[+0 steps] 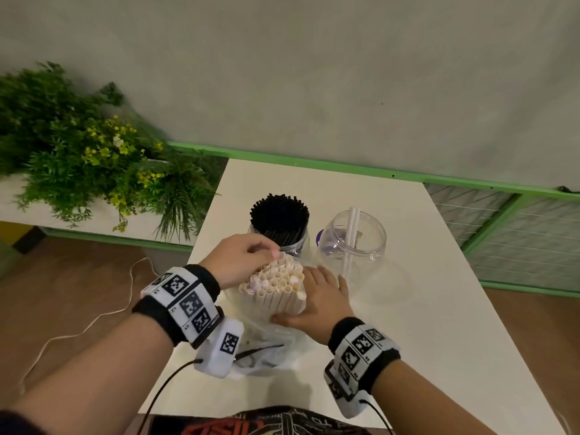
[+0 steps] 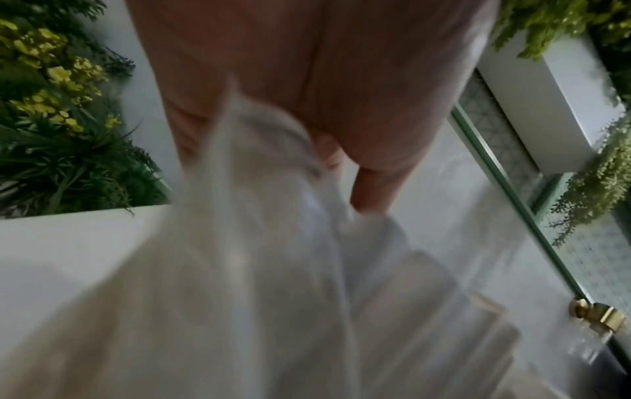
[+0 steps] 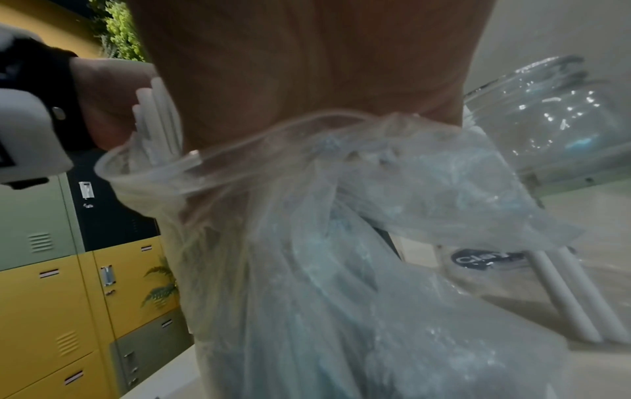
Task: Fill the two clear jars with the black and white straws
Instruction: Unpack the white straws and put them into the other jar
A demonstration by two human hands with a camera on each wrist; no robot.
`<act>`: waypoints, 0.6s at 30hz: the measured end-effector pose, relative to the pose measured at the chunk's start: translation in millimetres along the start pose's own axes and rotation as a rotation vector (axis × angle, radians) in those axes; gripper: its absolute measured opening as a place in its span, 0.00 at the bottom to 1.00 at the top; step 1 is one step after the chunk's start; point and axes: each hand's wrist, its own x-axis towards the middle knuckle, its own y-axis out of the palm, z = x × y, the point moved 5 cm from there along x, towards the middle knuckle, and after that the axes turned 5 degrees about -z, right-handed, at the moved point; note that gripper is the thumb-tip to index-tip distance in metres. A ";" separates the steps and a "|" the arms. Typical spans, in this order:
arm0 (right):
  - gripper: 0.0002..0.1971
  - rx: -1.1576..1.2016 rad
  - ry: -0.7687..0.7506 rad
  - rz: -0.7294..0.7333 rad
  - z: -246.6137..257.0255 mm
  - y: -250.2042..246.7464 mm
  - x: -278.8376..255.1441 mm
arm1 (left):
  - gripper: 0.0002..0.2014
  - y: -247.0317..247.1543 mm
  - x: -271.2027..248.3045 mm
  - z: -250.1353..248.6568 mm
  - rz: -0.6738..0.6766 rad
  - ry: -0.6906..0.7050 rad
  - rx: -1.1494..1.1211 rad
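A bundle of white straws point(image 1: 276, 287) stands upright in a clear plastic bag point(image 1: 266, 350) near the front of the white table point(image 1: 423, 324). My left hand point(image 1: 241, 262) curls over the straw tops and pinches some of them. My right hand point(image 1: 320, 302) grips the bundle from the right, thumb in front. Behind it, the left clear jar point(image 1: 298, 246) is packed with black straws point(image 1: 279, 215). The right clear jar point(image 1: 354, 243) holds two white straws point(image 1: 353, 227). The right wrist view shows my palm point(image 3: 307, 67) on the bag point(image 3: 324, 243), with that jar point(image 3: 553, 121) beside it.
A planter of green plants with yellow flowers point(image 1: 78, 152) stands left of the table. A green rail point(image 1: 345, 167) runs along the wall behind it. A purple lid point(image 1: 320, 238) peeks between the jars. A white cable point(image 1: 94, 318) lies on the floor. Yellow and green lockers point(image 3: 51, 297) stand behind.
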 end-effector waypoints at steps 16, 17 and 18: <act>0.54 0.035 -0.059 -0.131 -7.5 12.4 -0.4 | 0.14 -21.2 -17.8 16.0 -0.145 0.004 0.048; 0.54 0.039 -0.063 -0.143 -6.4 11.3 -2.2 | 0.13 -21.3 -16.3 19.5 -0.145 -0.027 -0.008; 0.53 0.044 -0.065 -0.155 -5.3 10.4 -3.6 | 0.11 -21.1 -15.0 22.9 -0.141 -0.058 -0.074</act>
